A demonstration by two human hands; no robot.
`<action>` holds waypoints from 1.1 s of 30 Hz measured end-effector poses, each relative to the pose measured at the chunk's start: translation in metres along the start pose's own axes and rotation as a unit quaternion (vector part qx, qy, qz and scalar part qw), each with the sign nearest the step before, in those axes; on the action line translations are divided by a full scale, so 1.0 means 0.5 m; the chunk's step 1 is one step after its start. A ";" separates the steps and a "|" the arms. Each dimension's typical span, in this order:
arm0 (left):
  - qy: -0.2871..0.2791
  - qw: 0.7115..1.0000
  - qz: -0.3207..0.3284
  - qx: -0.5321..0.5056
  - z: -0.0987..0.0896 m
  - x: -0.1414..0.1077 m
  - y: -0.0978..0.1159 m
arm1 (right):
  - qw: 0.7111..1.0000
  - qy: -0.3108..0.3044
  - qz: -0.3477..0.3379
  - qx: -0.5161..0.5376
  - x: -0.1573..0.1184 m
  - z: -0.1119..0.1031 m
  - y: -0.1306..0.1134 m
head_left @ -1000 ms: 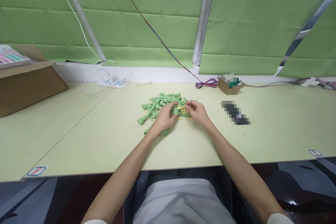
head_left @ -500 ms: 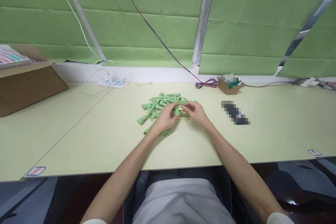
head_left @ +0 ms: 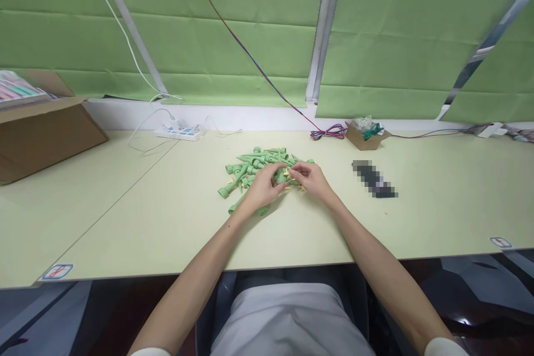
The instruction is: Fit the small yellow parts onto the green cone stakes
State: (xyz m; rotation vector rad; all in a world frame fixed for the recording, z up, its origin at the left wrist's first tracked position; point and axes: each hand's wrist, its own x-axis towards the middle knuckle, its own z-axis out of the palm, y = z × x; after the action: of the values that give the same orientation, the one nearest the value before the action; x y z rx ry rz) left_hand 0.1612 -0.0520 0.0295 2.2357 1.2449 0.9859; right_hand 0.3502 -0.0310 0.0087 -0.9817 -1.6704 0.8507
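A short green plastic socket piece (head_left: pixel 281 176) sits within the curled fingers of the left hand (head_left: pixel 262 184), its lower part partly hidden. At the right hand's (head_left: pixel 309 179) fingertips is a small pale-yellow plastic piece (head_left: pixel 288 173), just right of the socket piece and too small to read in detail. Around and beyond them spreads a loose pile of green plastic spikes with hollow, cup-like ends (head_left: pixel 259 163), lying at mixed angles; a long spike (head_left: pixel 236 181) slants at its left, its cup end nearest. More yellow bits (head_left: pixel 302 189) lie at the right.
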 end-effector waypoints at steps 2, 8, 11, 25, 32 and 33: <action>-0.002 1.000 0.001 0.003 0.000 0.000 0.000 | 1.000 0.001 0.003 0.000 0.000 0.000 0.000; -0.006 1.000 0.005 0.005 0.000 -0.001 0.001 | 1.000 -0.002 0.012 -0.009 -0.002 0.002 -0.002; -0.007 1.000 0.012 0.003 0.001 -0.001 0.001 | 0.999 -0.010 0.018 -0.029 -0.003 0.001 -0.002; 0.010 1.000 0.000 0.009 0.002 0.000 0.000 | 0.996 0.002 0.003 -0.087 -0.003 -0.002 0.002; 0.024 1.000 -0.010 0.012 0.000 0.001 0.001 | 0.998 -0.026 -0.024 -0.054 -0.004 -0.002 0.008; 0.023 1.000 -0.005 0.013 0.000 0.001 0.001 | 0.998 -0.028 -0.028 -0.056 -0.004 -0.001 0.006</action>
State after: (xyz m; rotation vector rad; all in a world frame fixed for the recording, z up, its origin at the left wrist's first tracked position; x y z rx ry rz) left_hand 0.1616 -0.0520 0.0301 2.2363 1.2931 1.0288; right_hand 0.3519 -0.0316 0.0052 -0.9898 -1.8006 0.7609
